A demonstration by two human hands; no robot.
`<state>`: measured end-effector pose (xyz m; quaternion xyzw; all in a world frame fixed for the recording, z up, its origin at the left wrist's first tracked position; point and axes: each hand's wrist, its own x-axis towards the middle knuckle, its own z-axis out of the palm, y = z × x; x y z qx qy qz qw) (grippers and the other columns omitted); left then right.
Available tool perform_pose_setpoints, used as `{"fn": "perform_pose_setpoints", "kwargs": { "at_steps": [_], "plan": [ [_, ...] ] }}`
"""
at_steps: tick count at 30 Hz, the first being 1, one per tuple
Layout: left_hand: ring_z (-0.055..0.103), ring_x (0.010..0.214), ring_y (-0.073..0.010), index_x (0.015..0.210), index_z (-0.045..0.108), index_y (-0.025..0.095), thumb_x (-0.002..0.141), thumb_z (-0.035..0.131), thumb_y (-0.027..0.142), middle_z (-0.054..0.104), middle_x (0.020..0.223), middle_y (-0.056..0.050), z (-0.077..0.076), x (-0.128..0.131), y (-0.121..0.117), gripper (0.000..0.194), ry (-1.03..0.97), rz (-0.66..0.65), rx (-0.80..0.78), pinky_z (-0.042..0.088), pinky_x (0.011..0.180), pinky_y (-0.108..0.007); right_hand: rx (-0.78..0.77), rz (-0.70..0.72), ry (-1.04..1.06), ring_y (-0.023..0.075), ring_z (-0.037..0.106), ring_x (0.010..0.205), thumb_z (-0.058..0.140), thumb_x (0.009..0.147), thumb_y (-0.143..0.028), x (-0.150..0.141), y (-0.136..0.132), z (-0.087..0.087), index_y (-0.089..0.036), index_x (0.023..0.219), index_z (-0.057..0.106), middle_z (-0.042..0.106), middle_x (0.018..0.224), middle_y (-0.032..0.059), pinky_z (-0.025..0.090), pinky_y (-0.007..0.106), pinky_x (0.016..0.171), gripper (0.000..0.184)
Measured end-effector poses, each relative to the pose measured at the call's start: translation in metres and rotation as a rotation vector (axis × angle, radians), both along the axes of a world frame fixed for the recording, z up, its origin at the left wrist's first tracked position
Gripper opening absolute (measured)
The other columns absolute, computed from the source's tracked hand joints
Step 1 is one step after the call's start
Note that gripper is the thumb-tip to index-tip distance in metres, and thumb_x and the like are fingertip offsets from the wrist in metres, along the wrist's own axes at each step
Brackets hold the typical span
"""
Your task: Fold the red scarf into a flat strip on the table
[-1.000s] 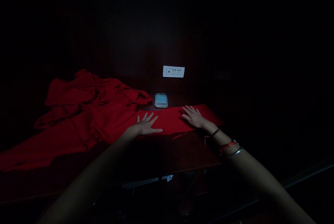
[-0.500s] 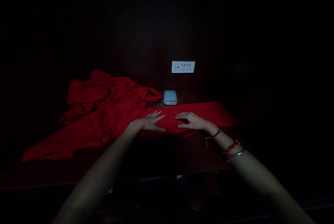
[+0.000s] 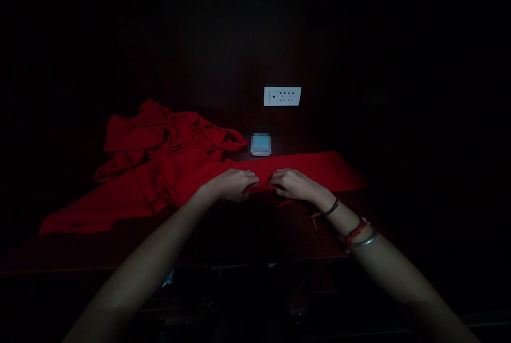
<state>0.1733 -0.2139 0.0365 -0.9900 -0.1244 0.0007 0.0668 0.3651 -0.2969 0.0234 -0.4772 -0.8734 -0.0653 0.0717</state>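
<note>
A red cloth (image 3: 315, 166) lies across the dark table, flat on the right and bunched into loose folds on the left. My left hand (image 3: 233, 184), a ring on one finger, pinches the cloth's near edge around the middle of the flat strip. Close to its right, my right hand (image 3: 293, 183) is curled over the same near edge, fingers closed on the fabric. A short gap of red cloth shows between the hands. Loose threads hang from the edge just below the right hand.
Behind the cloth lies a small device with a pixelated, lit screen (image 3: 261, 144). A white wall socket (image 3: 282, 96) is set in the dark wall above it. The table's front edge (image 3: 187, 266) runs below my forearms; dim items beneath are hard to make out.
Both hands were spread flat on the cloth; now their fingers are closed on its near edge. The right hand has come leftward, nearer the left one. The view has shifted slightly.
</note>
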Motion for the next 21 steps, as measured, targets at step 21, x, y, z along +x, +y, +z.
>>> {"fn": "perform_pose_setpoints", "kwargs": {
  "at_steps": [21],
  "plan": [
    [0.047, 0.064, -0.0122, 0.069, 0.046, 0.018, 0.074, 0.049, 0.019, 0.051, 0.072, 0.001, -0.011, 0.005, 0.006, 0.006, -0.124, -0.065, -0.142, 0.031, 0.056, -0.021, 0.032, -0.005, 0.242, 0.0107, 0.048, 0.064, 0.047, 0.08, -0.018, -0.002, 0.0, -0.005, -0.013, 0.075, 0.059, 0.055, 0.07, 0.0029, 0.035, 0.02, 0.061, 0.013]
  ]
}}
